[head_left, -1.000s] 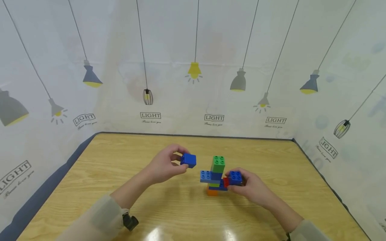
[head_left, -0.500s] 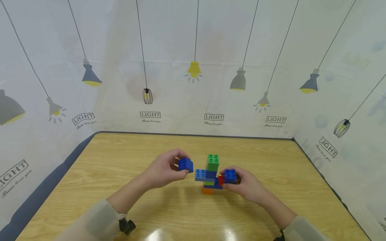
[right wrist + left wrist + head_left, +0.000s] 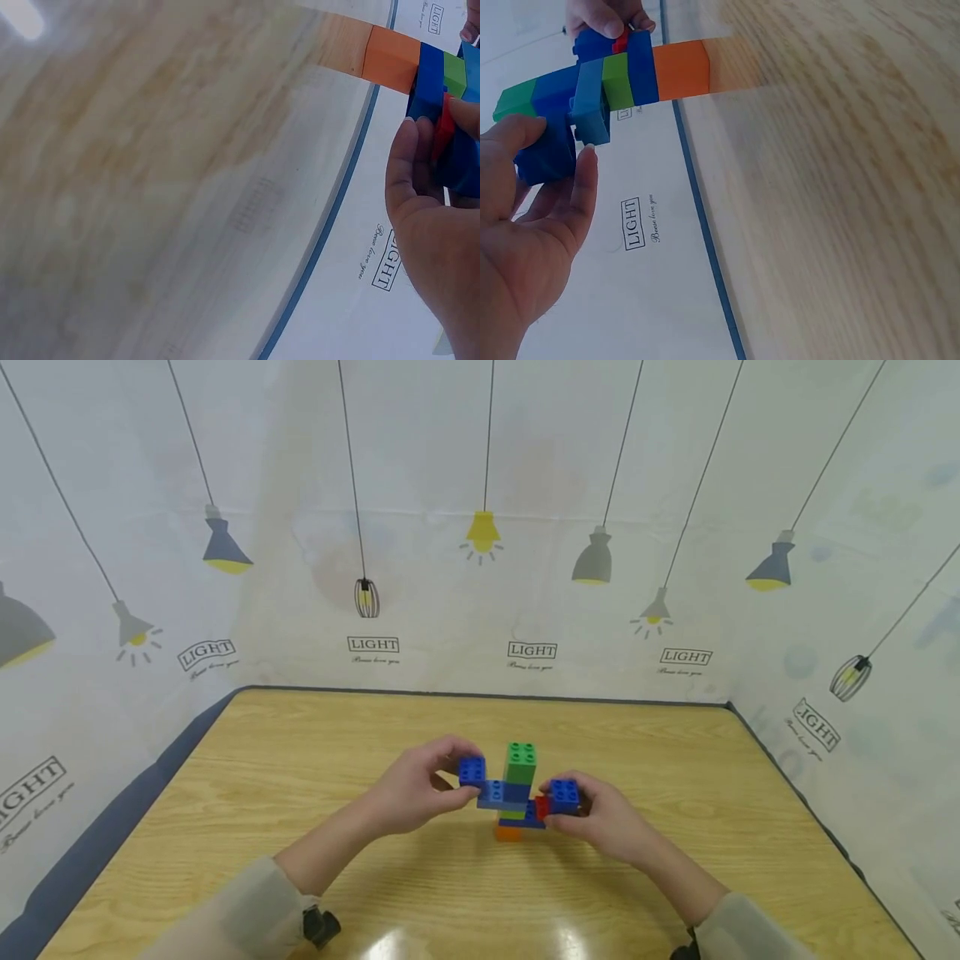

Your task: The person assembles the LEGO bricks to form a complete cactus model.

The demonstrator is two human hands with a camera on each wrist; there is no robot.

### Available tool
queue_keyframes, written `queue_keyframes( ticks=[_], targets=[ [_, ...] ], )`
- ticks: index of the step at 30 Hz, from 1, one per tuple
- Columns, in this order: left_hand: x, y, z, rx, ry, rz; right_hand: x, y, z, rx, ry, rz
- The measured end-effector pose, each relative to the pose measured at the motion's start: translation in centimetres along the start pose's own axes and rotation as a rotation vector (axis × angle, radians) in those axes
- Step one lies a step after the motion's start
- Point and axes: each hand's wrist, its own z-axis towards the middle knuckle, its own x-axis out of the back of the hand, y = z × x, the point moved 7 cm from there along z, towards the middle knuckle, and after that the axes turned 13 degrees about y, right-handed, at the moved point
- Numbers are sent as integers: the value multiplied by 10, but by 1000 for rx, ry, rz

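A toy-brick tower stands on the table, with an orange brick at its foot and a green brick on top. My left hand pinches a blue brick, studs up, right over the outer end of the light blue brick that juts left. Whether the two touch is hard to tell. On the tower's right side, a red piece sits on a lower dark blue brick. My right hand holds the red piece and the blue brick on it between thumb and fingers.
The wooden table reaches back to a dark edge. Pale sheets printed with hanging lamps enclose it at the back and sides. A dark strap fitting is at the left cuff.
The left hand has turned its blue brick studs up and brought it over the light blue brick. The tower has shifted slightly left, the right hand moving with it and keeping its hold.
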Motion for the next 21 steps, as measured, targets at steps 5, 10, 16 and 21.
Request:
queue_keyframes(
  ticks=[5, 10, 16, 21],
  targets=[
    [-2, -5, -1, -12, -10, 20, -1, 0, 0, 2, 2, -5],
    [-1, -5, -2, -45, -6, 34, -1, -1, 0, 6, -8, 6],
    [-3, -5, -3, -49, -23, 29, 0, -3, 0, 12, -7, 7],
    [-4, -8, -5, -11, -17, -6, -1, -4, 0, 11, -11, 8]
  ],
)
